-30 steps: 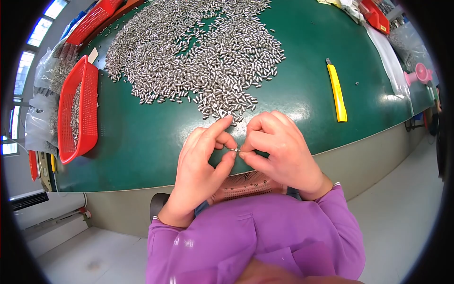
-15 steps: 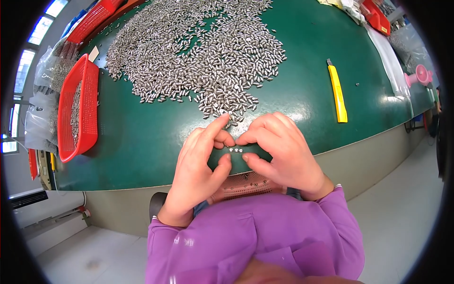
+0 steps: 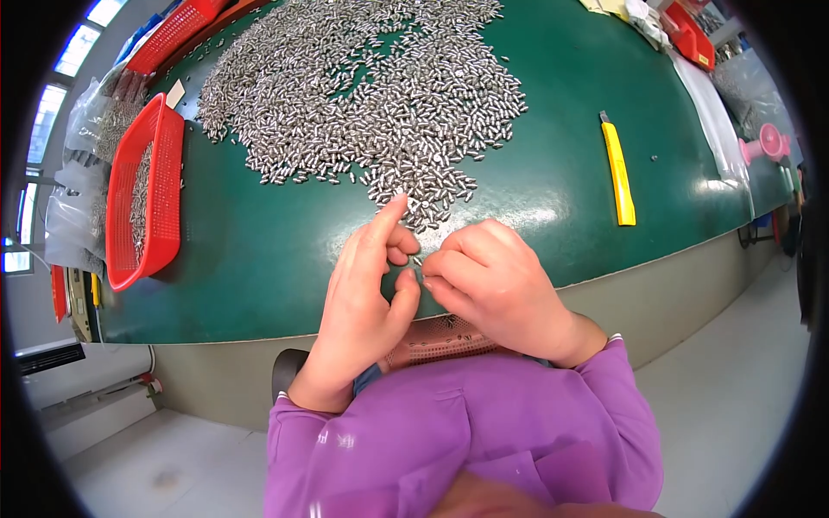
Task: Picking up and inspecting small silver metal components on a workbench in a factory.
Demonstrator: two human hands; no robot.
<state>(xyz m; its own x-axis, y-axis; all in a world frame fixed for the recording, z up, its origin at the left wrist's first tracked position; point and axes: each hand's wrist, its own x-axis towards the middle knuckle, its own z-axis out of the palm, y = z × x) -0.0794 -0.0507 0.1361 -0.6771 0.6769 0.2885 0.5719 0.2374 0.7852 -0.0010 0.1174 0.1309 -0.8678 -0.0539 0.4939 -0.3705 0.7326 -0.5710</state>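
A big heap of small silver, bullet-shaped metal pieces (image 3: 371,121) lies on the green tabletop (image 3: 553,173), tapering toward me. Just nearer than its tip, my left hand (image 3: 363,281) rests with the index finger stretched toward the heap. Its other fingers curl a little, with a gap between them and the thumb. My right hand (image 3: 496,281) is closed in a pinch beside it, thumb and fingertips together. One small metal piece (image 3: 418,262) shows at the right fingertips, in the gap between both hands. Whether more pieces sit inside the pinch is hidden.
At the left stands a red plastic basket (image 3: 173,194) holding similar metal pieces, with clear bags (image 3: 73,216) beyond it. A yellow utility knife (image 3: 618,177) lies to the right of the heap. A pink object (image 3: 768,142) and a red bin (image 3: 688,36) are at the far right.
My right hand has moved left and its thumb and fingers have closed together. The short row of three metal pieces between my hands no longer shows; one piece is visible at the fingertips.
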